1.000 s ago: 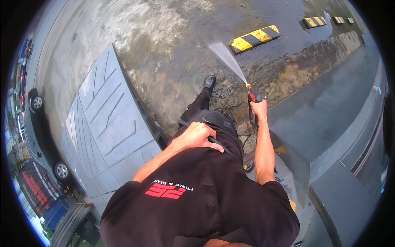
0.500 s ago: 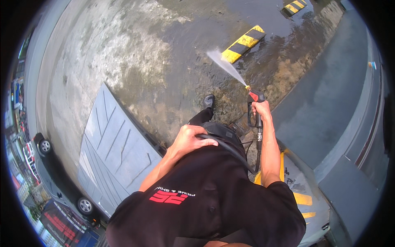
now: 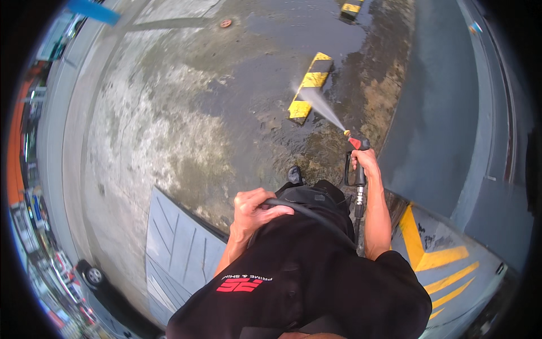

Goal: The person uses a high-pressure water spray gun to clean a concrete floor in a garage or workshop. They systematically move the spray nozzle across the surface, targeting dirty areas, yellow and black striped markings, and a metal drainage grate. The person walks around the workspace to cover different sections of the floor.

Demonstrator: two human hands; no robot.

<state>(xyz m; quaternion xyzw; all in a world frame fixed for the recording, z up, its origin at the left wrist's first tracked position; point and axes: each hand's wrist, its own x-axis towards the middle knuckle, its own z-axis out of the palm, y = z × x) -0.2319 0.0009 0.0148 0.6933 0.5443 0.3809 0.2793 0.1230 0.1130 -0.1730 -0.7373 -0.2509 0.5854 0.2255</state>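
Black spray gun (image 3: 361,177) is clasped in the right hand (image 3: 367,162); its water fan meets a striped wheel stop (image 3: 312,82) ahead-left of that grip. Left hand (image 3: 257,210) encloses the hose (image 3: 307,212). Concrete (image 3: 169,118) spreads broadly ahead-left of both grips; a grey surface's edge (image 3: 398,116) runs right of the gun, and a ribbed plate's edge (image 3: 189,211) left of the hose grip.
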